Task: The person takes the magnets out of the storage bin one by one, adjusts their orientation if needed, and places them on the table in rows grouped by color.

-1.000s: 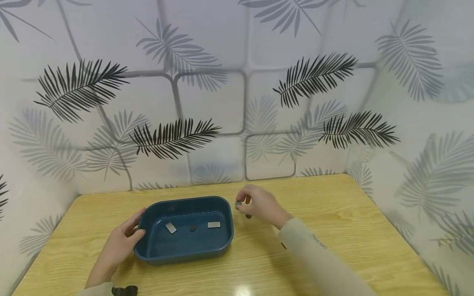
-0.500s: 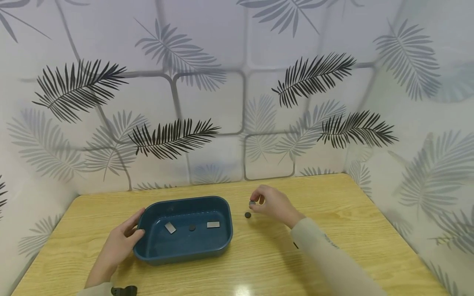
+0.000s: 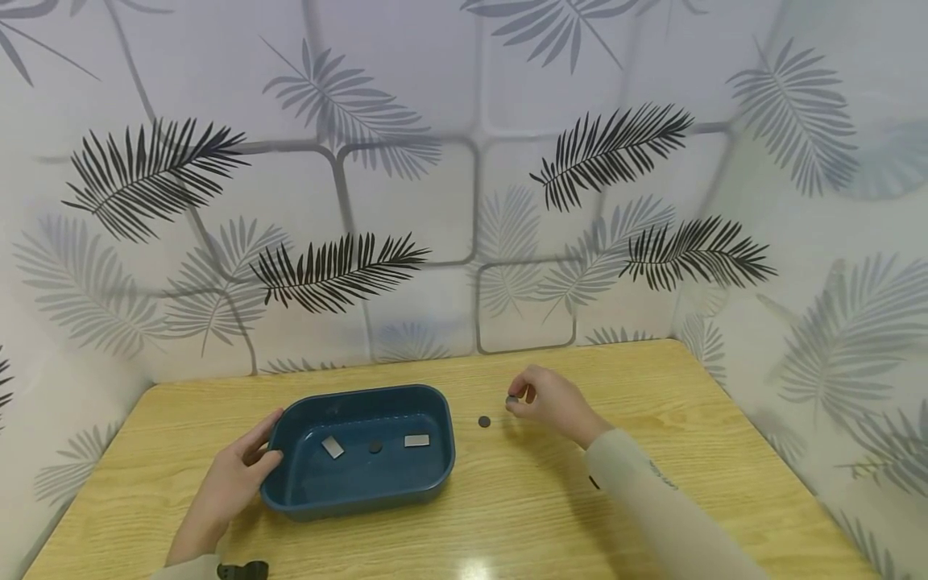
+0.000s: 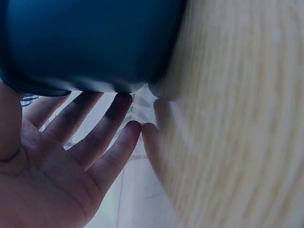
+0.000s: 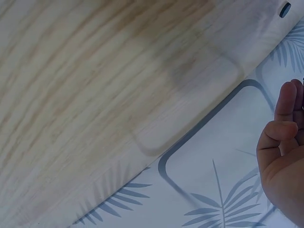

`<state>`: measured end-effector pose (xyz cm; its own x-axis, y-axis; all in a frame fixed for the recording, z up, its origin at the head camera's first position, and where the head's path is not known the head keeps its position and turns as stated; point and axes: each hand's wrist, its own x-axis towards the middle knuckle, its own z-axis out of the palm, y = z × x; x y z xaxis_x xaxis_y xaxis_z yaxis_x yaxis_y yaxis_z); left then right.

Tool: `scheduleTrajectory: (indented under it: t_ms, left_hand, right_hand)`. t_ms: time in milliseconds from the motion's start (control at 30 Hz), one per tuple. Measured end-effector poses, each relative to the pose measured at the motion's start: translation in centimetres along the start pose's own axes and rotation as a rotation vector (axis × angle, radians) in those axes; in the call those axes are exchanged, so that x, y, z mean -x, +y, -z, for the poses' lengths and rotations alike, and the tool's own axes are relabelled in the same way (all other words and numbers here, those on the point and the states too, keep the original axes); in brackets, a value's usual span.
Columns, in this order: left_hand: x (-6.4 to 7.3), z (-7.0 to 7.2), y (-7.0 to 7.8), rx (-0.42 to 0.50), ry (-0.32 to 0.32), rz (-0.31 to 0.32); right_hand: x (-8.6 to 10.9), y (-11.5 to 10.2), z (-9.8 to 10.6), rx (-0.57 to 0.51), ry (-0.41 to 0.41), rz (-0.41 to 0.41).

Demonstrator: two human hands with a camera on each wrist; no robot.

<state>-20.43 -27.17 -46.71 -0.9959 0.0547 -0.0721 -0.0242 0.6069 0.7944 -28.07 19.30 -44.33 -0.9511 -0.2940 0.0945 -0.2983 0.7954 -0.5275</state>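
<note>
A dark blue rectangular tub (image 3: 348,487) stands on the table. Inside it lie two silver-white rectangular blocks, one tilted at left (image 3: 333,447) and one level at right (image 3: 416,441), with a dark round disc (image 3: 375,446) between them. My left hand (image 3: 235,475) holds the tub's left end, thumb at the rim and fingers along the outer wall (image 4: 95,47). Right of the tub, my right hand (image 3: 553,403) pinches a small grey disc (image 3: 511,399) just above the table. Another dark disc (image 3: 484,421) lies between tub and right hand. The right wrist view hides the pinched disc.
The wood-grain table (image 3: 522,515) reaches back to a leaf-patterned wall covering (image 3: 406,322), which also stands at the sides. A small dark mark (image 3: 594,482) shows beside the right sleeve. A black band (image 3: 243,570) is on the left wrist.
My right hand has moved to the right, away from the tub, with the grey disc in its fingertips. The disc on the table has come into full view. The left hand stays at the tub.
</note>
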Motion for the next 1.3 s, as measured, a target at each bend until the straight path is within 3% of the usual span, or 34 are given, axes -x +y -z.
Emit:
scheduleTrajectory:
  t_ms: [300,733,1300]
  left_hand:
    - [0.1,0.1,0.0,0.011,-0.006,0.007]
    - [0.1,0.1,0.1,0.028,-0.008,0.015]
    - [0.2,0.1,0.1,0.041,-0.003,0.006]
  right_hand:
    - [-0.1,0.9,-0.9,-0.023,-0.049,-0.091]
    - [-0.1,1.7,-1.6,0.015,-0.088,-0.133]
    - [0.1,1.8,-0.9,0.03,-0.135,-0.113]
